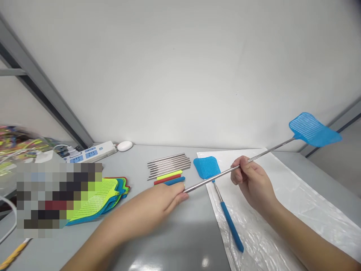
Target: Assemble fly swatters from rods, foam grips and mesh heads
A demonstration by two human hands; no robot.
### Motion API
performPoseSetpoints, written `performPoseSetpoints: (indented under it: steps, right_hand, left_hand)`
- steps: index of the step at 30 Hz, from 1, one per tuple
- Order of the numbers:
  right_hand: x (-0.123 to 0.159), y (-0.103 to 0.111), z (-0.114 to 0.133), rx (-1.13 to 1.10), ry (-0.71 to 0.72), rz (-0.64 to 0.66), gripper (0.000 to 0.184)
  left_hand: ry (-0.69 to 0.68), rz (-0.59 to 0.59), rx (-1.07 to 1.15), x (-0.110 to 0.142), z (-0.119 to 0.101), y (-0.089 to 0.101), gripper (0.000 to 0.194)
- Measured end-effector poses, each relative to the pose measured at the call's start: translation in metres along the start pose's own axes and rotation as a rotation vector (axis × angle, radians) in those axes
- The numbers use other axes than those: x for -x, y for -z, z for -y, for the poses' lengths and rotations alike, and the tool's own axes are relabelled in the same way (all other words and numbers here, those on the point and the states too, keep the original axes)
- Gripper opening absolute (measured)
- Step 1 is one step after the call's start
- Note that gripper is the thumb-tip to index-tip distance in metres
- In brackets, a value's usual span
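A fly swatter with a blue head [314, 130] and a bare metal rod is held slanting up to the right above the table. My right hand [246, 173] is closed around the middle of the rod, thumb on top. At the rod's lower end my left hand [169, 197] is closed, the rod end between thumb and fingers; what lies inside that grip is hidden. Just behind the left hand lie a yellow handle [169, 174], a red handle [167, 179] and a blue handle [175, 181]. Below the rod, a second blue fly swatter [231, 226] with its handle on lies on the table.
Several metal rods [169, 163] lie side by side at the back of the grey table [180, 233]. Fly swatter heads [97, 197] are stacked at left, near a power strip [93, 151] and a white oval object [124, 146]. White plastic sheeting [282, 188] covers the right side.
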State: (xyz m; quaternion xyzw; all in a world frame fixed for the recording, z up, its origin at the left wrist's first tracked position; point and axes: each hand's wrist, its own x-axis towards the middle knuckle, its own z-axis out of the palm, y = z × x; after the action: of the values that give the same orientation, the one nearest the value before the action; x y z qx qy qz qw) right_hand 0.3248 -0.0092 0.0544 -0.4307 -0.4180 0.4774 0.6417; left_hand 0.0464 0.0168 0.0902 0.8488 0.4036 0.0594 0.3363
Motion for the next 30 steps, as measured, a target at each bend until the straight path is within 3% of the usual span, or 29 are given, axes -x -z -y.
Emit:
performPoseSetpoints:
  steps: [9, 14, 20, 24, 27, 30]
  right_hand:
    - [-0.028, 0.033, 0.019, -0.064, 0.130, -0.200, 0.037]
    - [-0.028, 0.038, 0.035, -0.082, 0.140, -0.153, 0.037]
    - [-0.011, 0.028, 0.070, -0.106, 0.161, -0.141, 0.023]
    - [0.011, 0.019, 0.077, -0.072, 0.186, -0.137, 0.023]
    - [0.035, 0.026, 0.066, 0.093, 0.209, -0.120, 0.030]
    - [0.063, 0.053, 0.039, 0.631, 0.271, -0.034, 0.041]
  left_hand:
    - [0.102, -0.006, 0.028, 0.035, 0.035, 0.043, 0.039]
    - [0.175, -0.035, -0.093, 0.065, 0.044, 0.055, 0.038]
    - [0.153, -0.207, -0.154, 0.098, 0.040, 0.051, 0.041]
    - [0.177, -0.320, -0.237, 0.125, 0.041, 0.039, 0.041]
    - [0.254, -0.372, -0.341, 0.154, 0.051, 0.032, 0.041]
    - [0.325, -0.402, -0.360, 0.180, 0.071, 0.023, 0.043]
